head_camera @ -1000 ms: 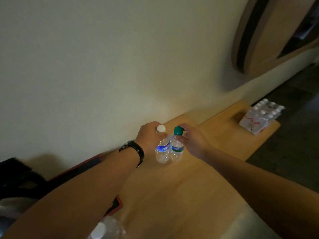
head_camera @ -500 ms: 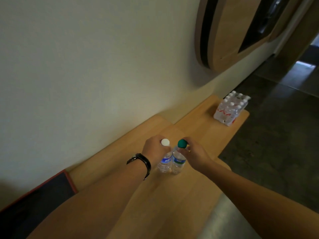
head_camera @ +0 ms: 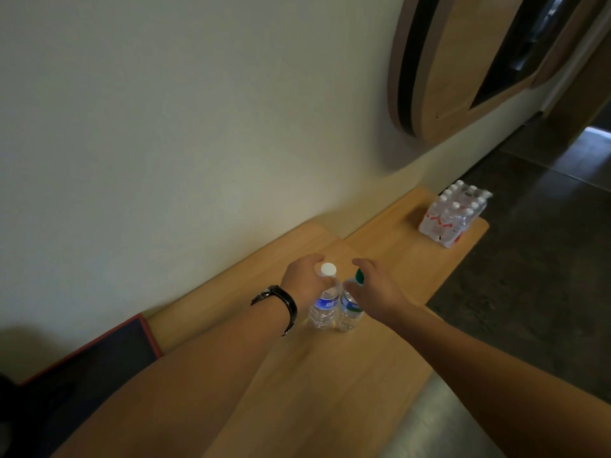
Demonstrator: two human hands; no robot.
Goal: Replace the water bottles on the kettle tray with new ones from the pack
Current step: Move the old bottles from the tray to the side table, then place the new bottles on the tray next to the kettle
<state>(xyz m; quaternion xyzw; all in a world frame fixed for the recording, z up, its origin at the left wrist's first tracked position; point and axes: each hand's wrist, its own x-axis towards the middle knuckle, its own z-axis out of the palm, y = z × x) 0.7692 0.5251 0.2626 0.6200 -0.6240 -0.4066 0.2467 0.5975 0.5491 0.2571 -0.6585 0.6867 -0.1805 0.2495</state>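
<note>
Broadly, a long wooden desk (head_camera: 330, 375) runs along the wall. At its far right corner sits the shrink-wrapped pack (head_camera: 453, 216) of water bottles. A dark tray (head_camera: 99, 355) with a red rim lies at the desk's left end. Near the middle, two bottles stand upright and touching: the white-capped bottle (head_camera: 325, 299) and the green-capped bottle (head_camera: 350, 305). The left hand (head_camera: 302, 279), fingers curled, wraps the white-capped one's neck; the right hand (head_camera: 375, 289) rests loosely spread over the green cap. A black watch (head_camera: 281, 300) circles the left wrist.
</note>
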